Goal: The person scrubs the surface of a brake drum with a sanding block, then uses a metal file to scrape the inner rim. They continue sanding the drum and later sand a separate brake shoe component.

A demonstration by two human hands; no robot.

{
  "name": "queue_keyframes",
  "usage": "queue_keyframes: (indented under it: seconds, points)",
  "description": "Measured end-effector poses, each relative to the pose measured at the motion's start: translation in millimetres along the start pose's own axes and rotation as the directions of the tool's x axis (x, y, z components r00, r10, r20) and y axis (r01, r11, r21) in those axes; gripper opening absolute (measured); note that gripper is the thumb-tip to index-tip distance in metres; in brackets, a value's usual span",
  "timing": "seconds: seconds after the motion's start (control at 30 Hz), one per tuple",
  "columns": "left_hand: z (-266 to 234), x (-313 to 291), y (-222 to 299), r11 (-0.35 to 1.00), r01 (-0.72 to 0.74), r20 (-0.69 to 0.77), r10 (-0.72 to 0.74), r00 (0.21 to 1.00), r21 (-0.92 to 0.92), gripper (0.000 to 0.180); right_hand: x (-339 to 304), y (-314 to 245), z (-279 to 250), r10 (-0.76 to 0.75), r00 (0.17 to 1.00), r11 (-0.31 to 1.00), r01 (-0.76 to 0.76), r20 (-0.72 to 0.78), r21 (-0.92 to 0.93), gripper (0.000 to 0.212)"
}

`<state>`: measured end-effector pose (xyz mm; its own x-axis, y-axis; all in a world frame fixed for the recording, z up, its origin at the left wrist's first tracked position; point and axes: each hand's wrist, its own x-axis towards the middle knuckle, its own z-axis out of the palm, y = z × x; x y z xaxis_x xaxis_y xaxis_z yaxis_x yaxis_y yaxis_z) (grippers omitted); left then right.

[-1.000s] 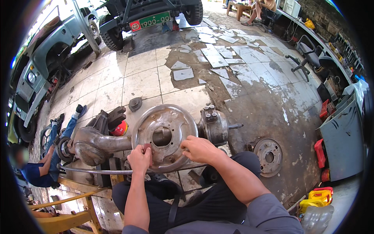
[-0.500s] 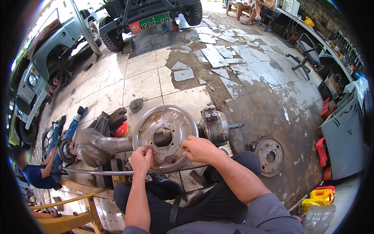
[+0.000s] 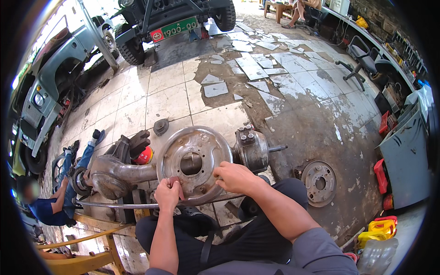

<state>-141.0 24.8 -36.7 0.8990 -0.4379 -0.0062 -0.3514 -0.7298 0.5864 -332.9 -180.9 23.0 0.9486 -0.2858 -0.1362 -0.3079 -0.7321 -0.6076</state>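
A round metal brake backing plate (image 3: 212,158) with a central hole stands upright in front of me, leaning against an axle housing (image 3: 137,172). My left hand (image 3: 167,195) pinches a folded piece of reddish-brown sandpaper (image 3: 177,184) against the plate's lower left face. At the plate's right edge is my right hand (image 3: 238,178), its fingers curled closed on the rim; the fingertips are partly hidden. Just beyond that hand sits a knuckle with a stub shaft (image 3: 253,149), at the axle's right end.
A second backing plate (image 3: 318,183) lies on the floor to the right. A long metal rod (image 3: 114,206) and a yellow frame (image 3: 89,261) are at lower left. Another person (image 3: 46,206) sits at far left. Broken tiles (image 3: 252,66) lie ahead; a grey cabinet (image 3: 405,158) stands right.
My left hand has shifted slightly down along the plate's face with the sandpaper. My right hand stays at the rim.
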Motion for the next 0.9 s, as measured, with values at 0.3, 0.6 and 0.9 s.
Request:
queue_keyframes:
  seconds: [0.3, 0.6, 0.9]
  points:
    - [1.9, 3.8, 4.3, 1.0, -0.002, -0.01, 0.002, 1.0, 0.013, 0.028, -0.2, 1.4, 0.0, -0.007, 1.0, 1.0, 0.007, -0.001, 0.003, 0.025]
    - [6.4, 8.6, -2.9, 0.997, -0.065, -0.027, 0.066, 0.997, 0.028, 0.027, 0.7, 2.9, 2.3, 0.001, 1.0, 1.0, -0.001, -0.011, 0.013, 0.027]
    - [5.5, 13.0, -8.5, 0.987, -0.151, 0.013, 0.152, 0.988, -0.047, 0.026, 0.7, 1.0, 0.7, 0.0, 1.0, 1.0, 0.0, -0.001, 0.01, 0.027]
